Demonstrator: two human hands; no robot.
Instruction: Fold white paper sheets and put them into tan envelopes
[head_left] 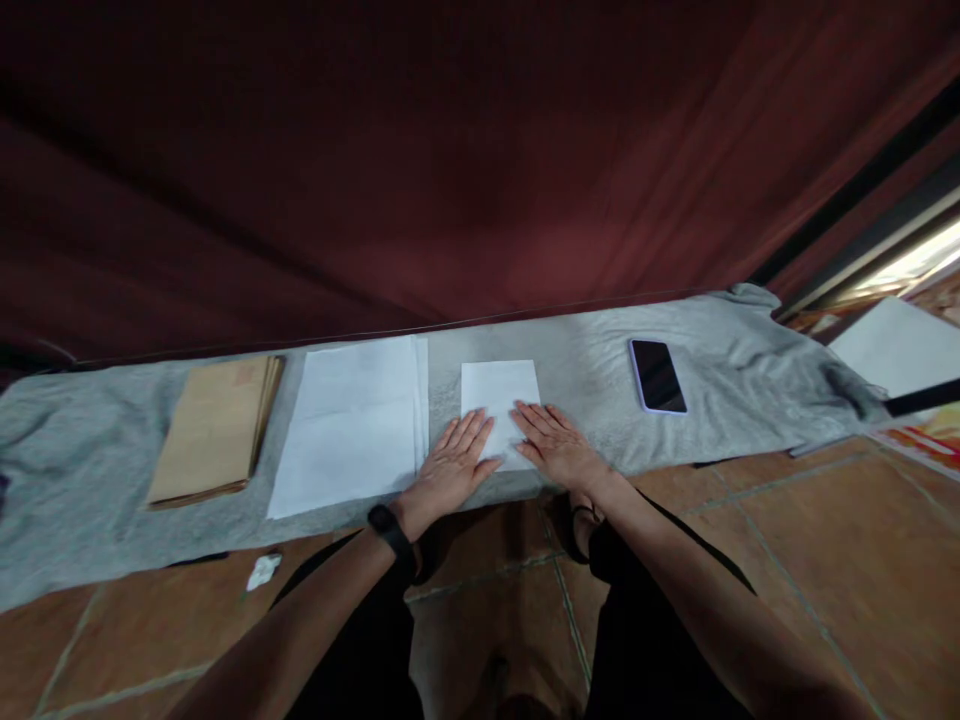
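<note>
A small white sheet of paper, possibly folded, lies flat on the grey cloth. My left hand rests palm down on its left side, fingers stretched out. Across from it, my right hand lies flat on the right side with its fingers extended. Both hands touch the paper and grip nothing. To the left is a stack of larger white sheets, close to my left hand. The near edge of the small paper is partly hidden by my hands.
A pile of brown envelopes lies at the left on the grey cloth. A phone lies to the right. Behind hangs a dark red curtain. Crumpled white tissue is on the tiled floor.
</note>
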